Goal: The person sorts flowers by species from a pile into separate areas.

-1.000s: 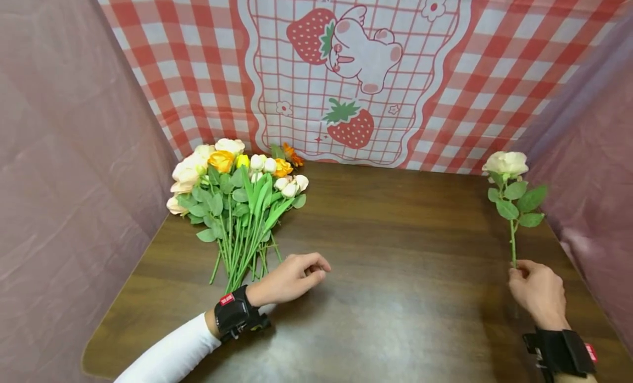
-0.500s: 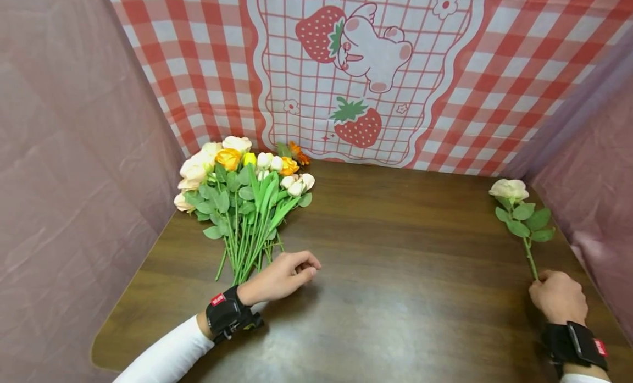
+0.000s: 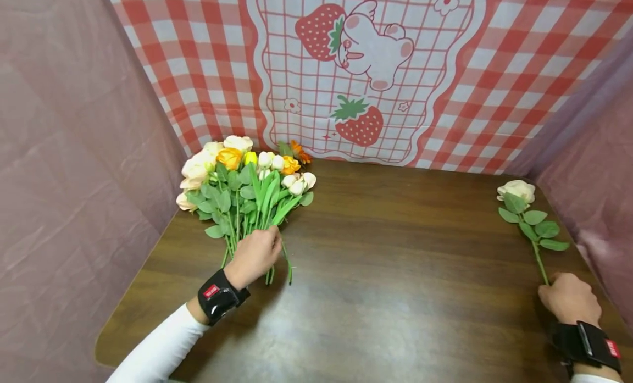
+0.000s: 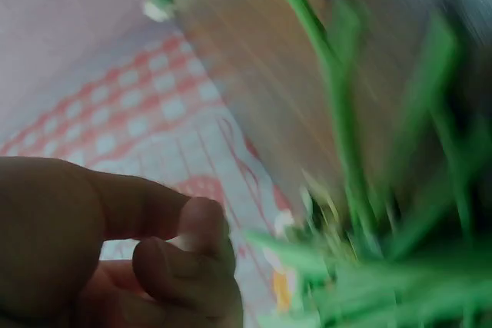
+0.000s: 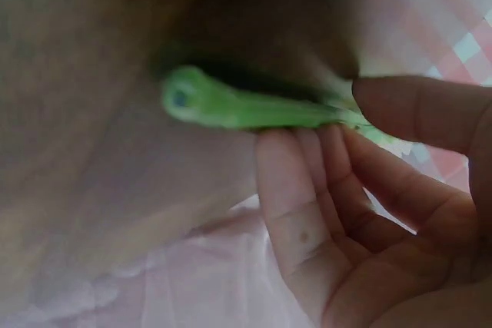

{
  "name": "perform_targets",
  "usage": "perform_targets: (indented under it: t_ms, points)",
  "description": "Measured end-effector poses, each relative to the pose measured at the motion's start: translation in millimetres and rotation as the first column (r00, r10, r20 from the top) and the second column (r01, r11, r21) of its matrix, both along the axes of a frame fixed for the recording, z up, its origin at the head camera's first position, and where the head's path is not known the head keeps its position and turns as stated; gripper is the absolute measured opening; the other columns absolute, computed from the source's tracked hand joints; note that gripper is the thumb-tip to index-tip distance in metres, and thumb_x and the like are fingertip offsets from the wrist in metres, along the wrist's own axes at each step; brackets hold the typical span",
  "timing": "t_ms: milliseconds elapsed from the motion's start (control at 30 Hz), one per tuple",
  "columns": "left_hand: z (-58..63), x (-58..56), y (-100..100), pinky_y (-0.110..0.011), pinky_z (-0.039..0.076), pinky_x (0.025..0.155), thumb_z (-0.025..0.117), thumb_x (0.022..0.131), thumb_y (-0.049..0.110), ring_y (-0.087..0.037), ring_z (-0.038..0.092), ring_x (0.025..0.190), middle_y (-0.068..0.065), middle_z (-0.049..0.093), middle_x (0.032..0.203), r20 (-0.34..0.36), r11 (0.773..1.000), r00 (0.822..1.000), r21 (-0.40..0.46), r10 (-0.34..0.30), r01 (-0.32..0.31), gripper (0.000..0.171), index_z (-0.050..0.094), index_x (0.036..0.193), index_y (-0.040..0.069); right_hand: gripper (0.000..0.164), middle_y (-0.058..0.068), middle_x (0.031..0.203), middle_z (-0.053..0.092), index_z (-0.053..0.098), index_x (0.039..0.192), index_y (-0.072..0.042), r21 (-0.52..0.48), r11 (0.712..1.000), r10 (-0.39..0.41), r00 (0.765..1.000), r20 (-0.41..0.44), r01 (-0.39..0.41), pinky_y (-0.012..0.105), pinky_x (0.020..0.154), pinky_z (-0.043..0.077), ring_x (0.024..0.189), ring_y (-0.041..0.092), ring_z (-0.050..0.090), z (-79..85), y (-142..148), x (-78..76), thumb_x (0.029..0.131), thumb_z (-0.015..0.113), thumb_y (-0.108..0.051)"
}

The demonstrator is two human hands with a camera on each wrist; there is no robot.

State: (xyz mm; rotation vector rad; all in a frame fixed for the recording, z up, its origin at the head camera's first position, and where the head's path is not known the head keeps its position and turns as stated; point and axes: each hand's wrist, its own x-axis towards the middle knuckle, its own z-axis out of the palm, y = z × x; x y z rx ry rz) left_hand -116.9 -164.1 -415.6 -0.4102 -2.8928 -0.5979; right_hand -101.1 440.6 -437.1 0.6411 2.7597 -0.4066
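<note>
A bunch of artificial flowers lies at the left of the table, with white and orange blooms (image 3: 229,159) and long green stems (image 4: 342,120). Over these stems is my left hand (image 3: 256,256), blurred by motion. Its fingers (image 4: 204,224) are loosely curved, with no stem visible between them in the left wrist view. A single white rose (image 3: 516,192) lies at the far right, its leafy stem pointing toward me. My right hand (image 3: 571,299) is at the stem's lower end (image 5: 231,107). Its fairly straight fingers touch the stem, and the thumb stands apart.
The brown wooden table (image 3: 386,262) spreads between the bunch and the rose. Behind it hangs a red-and-white checked cloth (image 3: 198,70) with strawberries. Pinkish drapes (image 3: 64,179) close off both sides.
The white rose has come down onto the table at the right, with my right hand shifting right. My left hand has moved from beside the bunch to over its stems.
</note>
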Motion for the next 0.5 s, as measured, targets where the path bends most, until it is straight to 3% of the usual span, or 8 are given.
perform_targets:
  t_ms: [100,233,367,500]
  points:
    - [-4.0,-4.4,-9,-0.031,0.037,0.036,0.058,0.093,0.007,-0.019,0.049,0.044,-0.005,0.050,0.056,-0.011,0.994,0.999,-0.098,0.054,-0.054,0.011,0.056,0.082,0.005,0.042,0.037,0.097,0.054,0.049,0.118,0.013,0.017,1.000,-0.010,1.000,0.022,0.009,0.057,0.067,0.046,0.091,0.055,0.055,2.6,-4,0.7,0.088,0.053,-0.015]
    - [-10.1,-7.3,-16,-0.033,0.037,0.035,0.059,0.092,0.009,-0.021,0.049,0.043,-0.005,0.047,0.054,0.030,0.979,0.994,-0.177,0.104,-0.097,0.016,0.055,0.077,0.005,0.058,0.042,0.113,0.043,0.035,0.136,0.013,0.038,0.999,-0.018,1.000,-0.005,0.018,0.064,0.075,0.045,0.104,0.061,0.047,6.4,-16,2.4,0.094,0.052,-0.023]
    - [-13.6,-11.7,-20,-0.034,0.039,0.036,0.061,0.090,0.008,-0.020,0.048,0.044,-0.003,0.046,0.053,0.057,0.976,0.991,-0.191,0.118,-0.105,0.027,0.049,0.066,0.009,0.060,0.043,0.119,0.040,0.034,0.140,0.010,0.020,0.999,0.046,0.990,-0.132,-0.044,0.066,0.071,0.042,0.105,0.064,0.043,14.6,-30,8.2,0.097,0.048,-0.029]
    - [-14.4,-16.3,-22,-0.036,0.040,0.036,0.060,0.087,0.006,-0.020,0.048,0.043,-0.003,0.045,0.050,0.054,0.974,0.991,-0.200,0.122,-0.109,0.036,0.041,0.057,0.013,0.053,0.038,0.118,0.047,0.043,0.136,0.009,-0.002,0.993,0.114,0.952,-0.283,-0.120,0.060,0.065,0.040,0.099,0.058,0.049,23.8,-52,15.2,0.099,0.047,-0.029]
